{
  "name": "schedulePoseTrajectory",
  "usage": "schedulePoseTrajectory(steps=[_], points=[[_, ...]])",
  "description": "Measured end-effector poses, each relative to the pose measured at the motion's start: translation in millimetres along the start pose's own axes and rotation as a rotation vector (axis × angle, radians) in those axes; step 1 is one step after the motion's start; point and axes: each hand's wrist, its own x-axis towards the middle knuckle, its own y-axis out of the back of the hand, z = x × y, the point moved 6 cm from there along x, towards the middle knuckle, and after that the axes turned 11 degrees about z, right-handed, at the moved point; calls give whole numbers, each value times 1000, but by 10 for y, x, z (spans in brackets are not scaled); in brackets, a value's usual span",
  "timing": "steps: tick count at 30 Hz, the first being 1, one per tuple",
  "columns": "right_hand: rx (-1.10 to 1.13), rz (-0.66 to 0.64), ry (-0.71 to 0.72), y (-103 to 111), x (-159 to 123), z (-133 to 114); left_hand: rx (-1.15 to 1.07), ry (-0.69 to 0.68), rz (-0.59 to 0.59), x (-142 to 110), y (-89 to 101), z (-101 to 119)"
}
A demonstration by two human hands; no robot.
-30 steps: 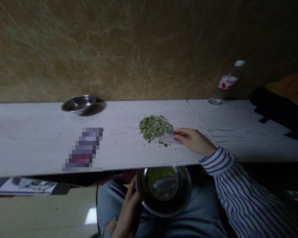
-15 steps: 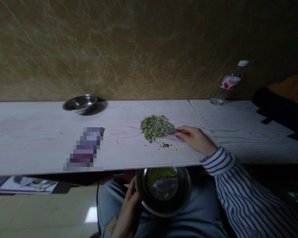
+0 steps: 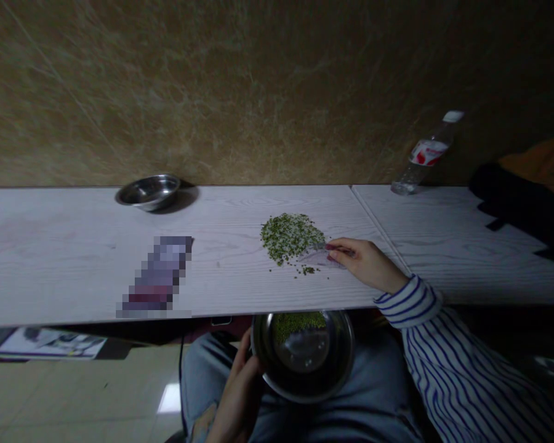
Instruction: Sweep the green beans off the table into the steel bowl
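Note:
Small green beans (image 3: 290, 237) lie spread in a patch on the white wood-grain table (image 3: 221, 289). At the right edge of this patch, my right hand (image 3: 362, 261) pinches a thin, see-through plastic piece (image 3: 321, 253) with a dark red edge; its exact kind is unclear. The piece lies low against the table by the beans. Below the table's front edge, my left hand (image 3: 242, 384) grips the left rim of a steel bowl (image 3: 305, 391), over my lap. More green beans rest at the far side inside this bowl.
A second steel bowl (image 3: 150, 194) sits at the back left by the wall. Nearer stands a blurred-out flat item (image 3: 159, 274). A clear bottle (image 3: 425, 154) with a white cap is at the back right, beside dark and orange cloth (image 3: 526, 197).
My right hand, with the plastic piece, has shifted very slightly toward me, its tip drawn back a little from the beans. My left hand and the bowl stay in place.

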Motion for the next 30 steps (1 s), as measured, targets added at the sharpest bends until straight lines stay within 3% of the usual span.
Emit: schedulePoseTrajectory(steps=[16,30], points=[[9,66,23,-58,56,22,21,-13,21,-30,3,32],[-2,1,52,-110,102,-110,-7,-11,-24,-23,4,36]])
